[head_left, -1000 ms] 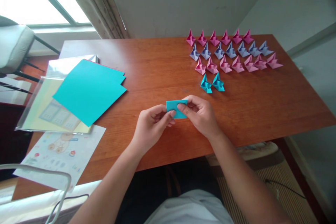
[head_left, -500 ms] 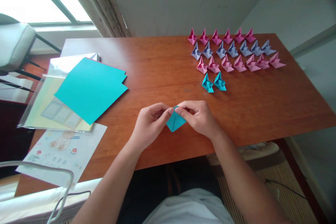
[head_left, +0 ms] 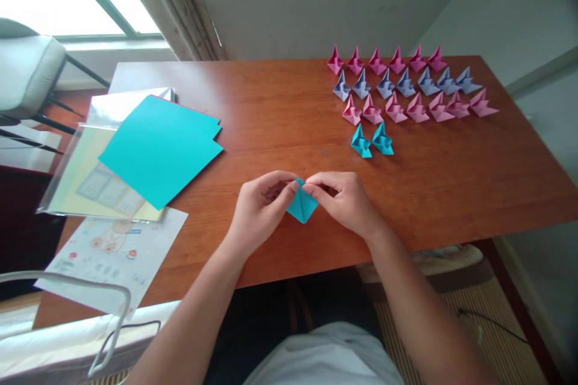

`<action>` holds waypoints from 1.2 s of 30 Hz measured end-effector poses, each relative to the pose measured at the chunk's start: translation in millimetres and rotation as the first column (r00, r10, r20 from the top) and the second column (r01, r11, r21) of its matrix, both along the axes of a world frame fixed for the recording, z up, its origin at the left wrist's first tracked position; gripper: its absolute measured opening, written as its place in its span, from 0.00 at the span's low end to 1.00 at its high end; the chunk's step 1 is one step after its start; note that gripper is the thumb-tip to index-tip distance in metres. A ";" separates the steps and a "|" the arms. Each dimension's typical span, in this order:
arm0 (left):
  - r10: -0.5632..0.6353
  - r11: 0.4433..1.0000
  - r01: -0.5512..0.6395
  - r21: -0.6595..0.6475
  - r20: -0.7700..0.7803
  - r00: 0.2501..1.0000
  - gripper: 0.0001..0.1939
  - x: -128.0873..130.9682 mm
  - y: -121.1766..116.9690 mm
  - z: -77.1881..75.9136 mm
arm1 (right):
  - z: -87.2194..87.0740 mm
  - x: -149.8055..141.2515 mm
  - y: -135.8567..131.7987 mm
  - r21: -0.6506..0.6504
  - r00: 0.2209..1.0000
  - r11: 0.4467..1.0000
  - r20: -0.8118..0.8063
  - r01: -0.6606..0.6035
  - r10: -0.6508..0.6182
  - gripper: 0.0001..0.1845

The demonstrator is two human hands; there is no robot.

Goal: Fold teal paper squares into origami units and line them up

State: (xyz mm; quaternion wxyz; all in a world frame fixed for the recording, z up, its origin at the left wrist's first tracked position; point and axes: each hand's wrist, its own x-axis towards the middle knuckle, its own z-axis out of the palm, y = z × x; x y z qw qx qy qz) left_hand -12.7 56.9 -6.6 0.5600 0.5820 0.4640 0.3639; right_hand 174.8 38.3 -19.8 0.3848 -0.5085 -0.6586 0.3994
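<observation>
A small folded piece of turquoise paper [head_left: 303, 207] is held over the front of the table, its lower corner pointing toward me. My left hand [head_left: 264, 207] pinches its upper left edge between thumb and fingers. On the opposite edge, my right hand [head_left: 341, 200] pinches it the same way. A crease runs down the middle of the paper; its upper sides are partly hidden by my fingers. Beyond my right hand stand two finished-looking turquoise origami pieces [head_left: 383, 139], each with an upright point.
Behind these are rows of pink origami pieces [head_left: 417, 109], lilac ones [head_left: 405, 84] and magenta ones [head_left: 377, 62]. Turquoise paper sheets [head_left: 160, 150] lie at the left on a plastic folder [head_left: 63, 180]. A printed sheet [head_left: 149, 258] lies nearer on the wooden table [head_left: 271, 114].
The folded paper has turned slightly, so its lower corner points straighter toward me. Both hands keep their pinch, and a small gap between the thumbs has widened. The whole view has shifted a little.
</observation>
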 end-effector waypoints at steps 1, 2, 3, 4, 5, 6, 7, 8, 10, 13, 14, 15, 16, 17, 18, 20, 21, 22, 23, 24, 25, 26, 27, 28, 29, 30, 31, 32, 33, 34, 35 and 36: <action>-0.012 1.000 0.012 0.015 -0.024 1.000 0.13 -0.4 0.5 0.0 | -0.1 0.2 0.0 0.025 0.999 0.999 0.030 -0.022 0.021 0.15; -0.017 0.999 0.019 0.036 -0.056 0.998 0.13 -0.9 0.9 -0.4 | -0.2 0.2 0.0 0.044 0.998 0.998 0.051 -0.040 0.038 0.14; -0.020 0.998 0.025 0.057 -0.090 0.996 0.14 -1.4 1.2 -1.0 | -0.3 0.2 0.0 0.058 0.997 0.997 0.063 -0.050 0.046 0.14; -0.016 0.997 0.025 0.077 -0.116 0.993 0.13 -1.9 1.2 -1.9 | -0.3 0.0 -0.1 0.067 0.997 0.997 0.067 -0.049 0.044 0.14; -0.003 0.995 0.016 0.099 -0.133 0.991 0.13 -2.3 1.1 -2.8 | -0.1 -0.2 -0.3 0.072 0.997 0.997 0.069 -0.040 0.035 0.14; 0.012 0.993 0.006 0.120 -0.145 0.989 0.12 -2.5 0.8 -3.7 | 0.2 -0.5 -0.5 0.072 0.997 0.997 0.069 -0.027 0.022 0.15; 0.029 0.990 -0.006 0.143 -0.155 0.987 0.11 -2.5 0.4 -4.3 | 0.6 -0.8 -0.7 0.066 0.998 0.998 0.064 -0.011 0.007 0.15; 0.046 0.986 -0.019 0.164 -0.163 0.986 0.11 -2.3 -0.1 -4.6 | 1.1 -1.1 -1.0 0.056 0.998 0.998 0.056 -0.001 -0.002 0.15; 0.080 0.980 -0.048 0.191 -0.165 0.983 0.10 -1.2 -1.0 -3.9 | 1.8 -1.6 -1.4 0.031 0.999 0.999 0.038 0.008 -0.010 0.16; 0.086 0.991 -0.078 0.105 -0.074 0.994 0.12 1.2 -1.0 -0.6 | 1.5 -1.6 -1.5 0.052 0.997 0.996 0.025 0.069 -0.070 0.16; 0.056 0.998 -0.055 0.033 -0.031 0.998 0.13 1.9 -0.6 0.6 | 1.1 -1.5 -1.4 0.073 0.993 0.991 0.023 0.113 -0.115 0.16; 0.016 0.999 -0.016 -0.045 0.007 1.000 0.15 2.5 -0.2 1.8 | 0.6 -1.3 -1.2 0.092 0.986 0.982 0.016 0.166 -0.168 0.15; -0.026 0.993 0.030 -0.118 0.036 0.999 0.16 2.8 0.2 2.6 | 0.1 -1.1 -1.0 0.104 0.977 0.971 0.003 0.214 -0.215 0.15; -0.061 0.983 0.070 -0.172 0.054 0.997 0.16 2.9 0.5 3.2 | -0.4 -1.0 -0.9 0.108 0.968 0.962 -0.012 0.251 -0.252 0.15; -0.082 0.974 0.093 -0.205 0.063 0.995 0.16 2.8 0.7 3.4 | -0.7 -1.0 -0.7 0.104 0.962 0.956 -0.031 0.274 -0.272 0.15; -0.073 0.972 0.086 -0.219 0.068 0.995 0.16 2.2 0.8 3.0 | -0.9 -1.2 -0.5 0.070 0.960 0.959 -0.077 0.274 -0.269 0.15; -0.054 0.974 0.068 -0.215 0.070 0.996 0.16 1.8 0.7 2.6 | -0.9 -1.5 -0.4 0.042 0.963 0.966 -0.101 0.255 -0.250 0.15; -0.035 0.977 0.050 -0.207 0.073 0.997 0.16 1.4 0.5 2.1 | -0.9 -1.8 -0.4 0.010 0.966 0.973 -0.125 0.229 -0.226 0.14; -0.018 0.979 0.033 -0.201 0.078 0.997 0.16 1.0 0.4 1.8 | -0.9 -2.0 -0.4 -0.022 0.967 0.979 -0.150 0.204 -0.205 0.14; -0.007 0.980 0.023 -0.198 0.085 0.996 0.15 0.8 0.3 1.7 | -1.0 -2.2 -0.3 -0.050 0.967 0.982 -0.171 0.184 -0.190 0.14; -0.006 0.980 0.025 -0.199 0.095 0.995 0.15 0.6 0.2 1.9 | -1.2 -2.3 -0.3 -0.072 0.965 0.982 -0.188 0.174 -0.184 0.14; -0.014 0.978 0.035 -0.204 0.104 0.994 0.15 0.6 0.1 2.4 | -1.4 -2.3 -0.2 -0.085 0.962 0.981 -0.199 0.174 -0.187 0.14; -0.026 0.977 0.049 -0.209 0.113 0.993 0.15 0.5 0.1 3.0 | -1.7 -2.1 0.0 -0.092 0.958 0.979 -0.206 0.183 -0.198 0.14; -0.035 0.976 0.060 -0.209 0.121 0.992 0.15 0.4 0.1 3.7 | -2.0 -1.9 0.1 -0.095 0.955 0.977 -0.209 0.193 -0.209 0.14; -0.037 0.978 0.062 -0.201 0.125 0.991 0.16 0.3 0.2 4.3 | -2.3 -1.6 0.3 -0.095 0.953 0.975 -0.209 0.203 -0.218 0.14; -0.032 0.981 0.055 -0.188 0.123 0.992 0.16 0.0 0.3 4.7 | -2.4 -1.4 0.4 -0.096 0.952 0.974 -0.209 0.207 -0.223 0.14; -0.023 0.984 0.043 -0.173 0.117 0.993 0.16 -0.3 0.5 4.8 | -2.5 -1.3 0.5 -0.098 0.952 0.974 -0.209 0.206 -0.223 0.14; -0.011 0.987 0.028 -0.159 0.106 0.994 0.16 -0.7 0.7 4.7 | -2.5 -1.3 0.6 -0.104 0.953 0.974 -0.211 0.200 -0.218 0.14; -0.004 0.989 0.019 -0.150 0.094 0.996 0.16 -1.0 0.9 4.3 | -2.5 -1.4 0.6 -0.111 0.954 0.975 -0.213 0.191 -0.211 0.14; 0.000 0.990 0.012 -0.143 0.082 0.997 0.16 -1.2 1.1 3.7 | -2.5 -1.5 0.7 -0.115 0.955 0.976 -0.214 0.183 -0.204 0.14; 0.002 0.990 0.008 -0.137 0.071 0.997 0.16 -1.3 1.3 2.8 | -2.6 -1.7 0.8 -0.115 0.957 0.977 -0.210 0.178 -0.199 0.14; 0.000 0.992 0.008 -0.130 0.059 0.998 0.16 -1.2 1.6 1.6 | -3.0 -1.9 1.1 -0.109 0.960 0.978 -0.201 0.176 -0.195 0.14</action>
